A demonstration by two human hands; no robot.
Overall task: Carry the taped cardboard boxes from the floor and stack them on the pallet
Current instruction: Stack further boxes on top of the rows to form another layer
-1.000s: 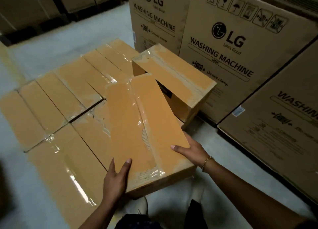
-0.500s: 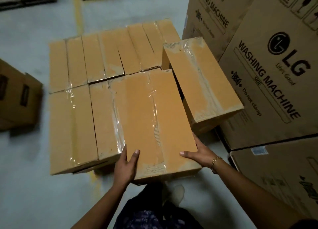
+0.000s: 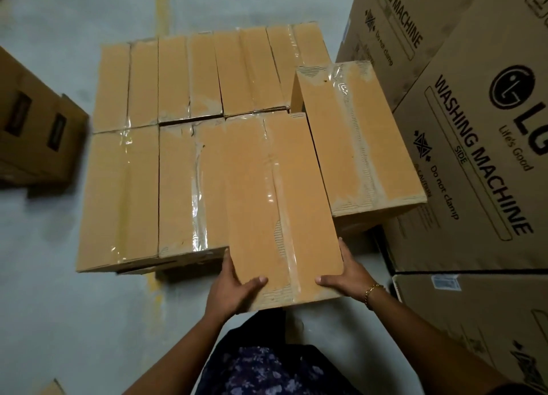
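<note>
- Bottom centre of the frame: a dark garment with a pale floral print (image 3: 258, 371), worn by the person.
- Left hand (image 3: 234, 285), lower centre: thumb pressed flat on the top face of a long tan cardboard box (image 3: 281, 204). The fingers are curled round the box's near-left corner.
- Right hand (image 3: 347, 273): thumb on the top face at the near-right corner, fingers wrapped under the edge. A gold chain bracelet (image 3: 372, 290) sits on the wrist.
- The held box, sealed with clear tape along its top seam, runs from lower centre toward mid-frame. Its far end overlaps a flat layer of matching taped tan boxes (image 3: 184, 127). Whether it rests on them cannot be determined.
- Just right of the held box: a second taped tan box (image 3: 355, 139), standing higher than the layer.
- Right side of the frame: large brown printed washing-machine cartons (image 3: 474, 157).
- Left edge: a brown carton with dark labels (image 3: 35, 133) on the grey concrete floor (image 3: 59, 305).
- Top centre: a faded yellow floor line (image 3: 163, 6).
</note>
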